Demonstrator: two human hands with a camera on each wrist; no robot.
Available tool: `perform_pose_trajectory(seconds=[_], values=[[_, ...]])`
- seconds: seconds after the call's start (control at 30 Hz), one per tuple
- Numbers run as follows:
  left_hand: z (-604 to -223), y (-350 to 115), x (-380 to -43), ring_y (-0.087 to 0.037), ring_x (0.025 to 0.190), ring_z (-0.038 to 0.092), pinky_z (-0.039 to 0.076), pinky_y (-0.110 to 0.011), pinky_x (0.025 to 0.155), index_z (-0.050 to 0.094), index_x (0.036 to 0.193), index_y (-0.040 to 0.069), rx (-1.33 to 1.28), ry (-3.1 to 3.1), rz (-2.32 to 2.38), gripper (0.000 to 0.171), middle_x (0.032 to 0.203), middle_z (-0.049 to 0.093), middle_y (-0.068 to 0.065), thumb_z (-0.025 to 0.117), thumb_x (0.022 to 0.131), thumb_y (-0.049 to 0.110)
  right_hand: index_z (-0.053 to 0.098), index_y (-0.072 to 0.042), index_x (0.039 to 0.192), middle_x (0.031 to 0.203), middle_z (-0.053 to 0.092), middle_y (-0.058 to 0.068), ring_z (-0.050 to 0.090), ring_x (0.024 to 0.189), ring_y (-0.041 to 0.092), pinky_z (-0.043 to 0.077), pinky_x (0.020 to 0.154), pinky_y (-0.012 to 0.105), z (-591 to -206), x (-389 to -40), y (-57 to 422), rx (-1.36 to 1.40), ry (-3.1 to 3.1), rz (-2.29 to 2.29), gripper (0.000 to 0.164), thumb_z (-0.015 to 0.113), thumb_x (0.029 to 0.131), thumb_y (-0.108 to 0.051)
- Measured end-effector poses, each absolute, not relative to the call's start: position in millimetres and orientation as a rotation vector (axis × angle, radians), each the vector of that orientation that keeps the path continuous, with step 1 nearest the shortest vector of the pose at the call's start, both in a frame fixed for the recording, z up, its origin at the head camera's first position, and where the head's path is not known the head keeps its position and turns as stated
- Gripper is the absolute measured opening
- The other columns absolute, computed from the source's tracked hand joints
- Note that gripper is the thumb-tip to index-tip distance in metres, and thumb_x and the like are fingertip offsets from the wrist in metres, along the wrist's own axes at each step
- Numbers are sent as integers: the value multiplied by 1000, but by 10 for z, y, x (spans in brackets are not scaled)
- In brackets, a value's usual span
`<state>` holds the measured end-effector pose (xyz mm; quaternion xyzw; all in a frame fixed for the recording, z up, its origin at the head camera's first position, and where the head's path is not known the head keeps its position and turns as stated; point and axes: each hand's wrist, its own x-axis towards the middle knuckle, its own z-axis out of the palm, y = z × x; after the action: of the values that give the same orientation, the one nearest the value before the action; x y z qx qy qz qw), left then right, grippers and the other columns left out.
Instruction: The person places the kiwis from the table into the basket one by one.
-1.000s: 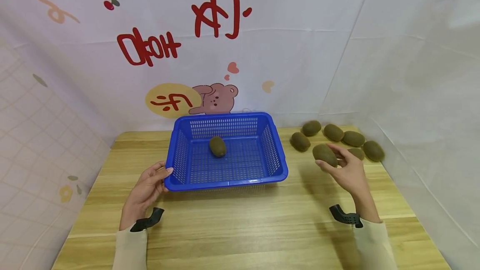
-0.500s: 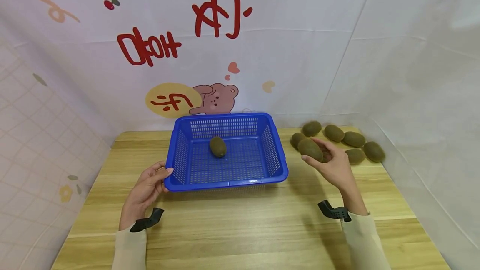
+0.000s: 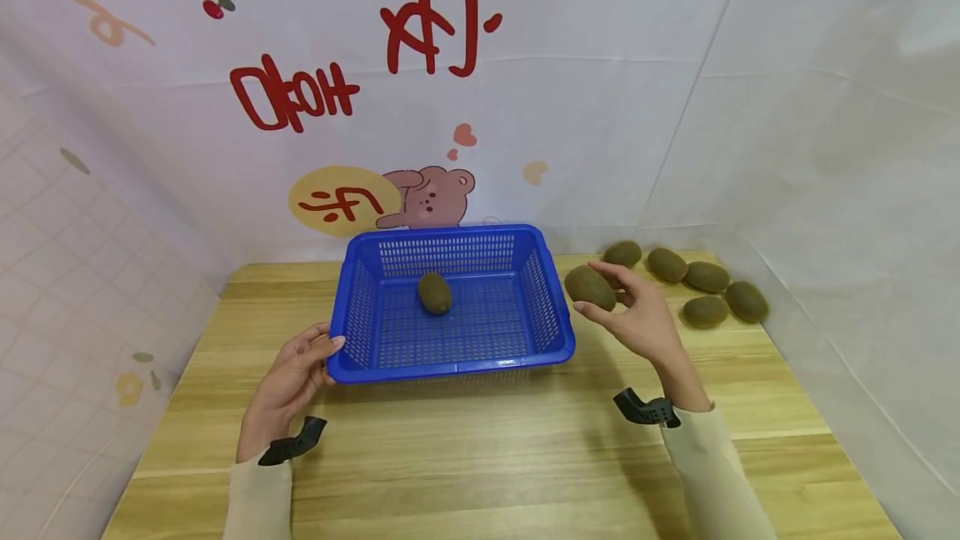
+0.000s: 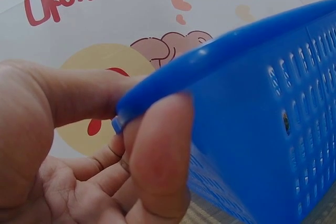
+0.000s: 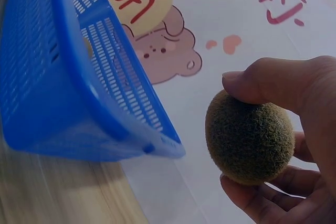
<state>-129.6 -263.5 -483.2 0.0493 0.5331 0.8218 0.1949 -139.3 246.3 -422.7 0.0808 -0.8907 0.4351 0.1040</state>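
Note:
My left hand pinches the left rim of a blue plastic basket, thumb on one side and fingers under the rim in the left wrist view. One brown kiwi lies inside, left of the middle of the basket floor. Just outside the basket's right rim, my right hand holds a second kiwi between thumb and fingers. The right wrist view shows that fuzzy kiwi in the air, apart from the basket wall.
Several more kiwis lie at the back right of the wooden table. A printed white cloth stands behind the table, with more cloth along both sides. Dark wrist mounts sit on both forearms.
My right hand has carried its kiwi leftward, from beside the other kiwis to the basket's right rim. The left hand keeps its grip on the basket, which stays in place.

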Motion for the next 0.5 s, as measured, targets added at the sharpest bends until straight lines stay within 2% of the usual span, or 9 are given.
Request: perform_pose_trajectory(seconds=[0.17, 0.4, 0.5], values=[[-4840, -2640, -1289, -11, 78, 74, 60, -19, 59, 37, 135, -4, 130, 1486, 2315, 31, 102, 77, -1, 49, 108, 6, 59, -25, 143, 135, 66, 0, 64, 114, 18, 51, 94, 14, -4188, -1429, 2332, 279, -2645, 1281, 65, 85, 85, -37], [-4843, -2642, -1295, -10, 76, 72, 59, -17, 60, 37, 135, -2, 130, 1482, 2304, 31, 103, 76, -1, 49, 109, 8, 60, -21, 142, 139, 65, 2, 64, 124, 21, 55, 103, 36, -4165, -1550, 2153, 392, -2618, 1376, 63, 85, 86, -32], [-4850, -2634, -1305, -10, 74, 73, 59, -18, 58, 39, 133, -2, 139, 1487, 2306, 29, 101, 77, -1, 50, 108, 8, 60, -19, 141, 137, 66, 4, 65, 122, 22, 56, 103, 40, -4153, -1578, 2076, 397, -2625, 1381, 63, 86, 84, -32]])
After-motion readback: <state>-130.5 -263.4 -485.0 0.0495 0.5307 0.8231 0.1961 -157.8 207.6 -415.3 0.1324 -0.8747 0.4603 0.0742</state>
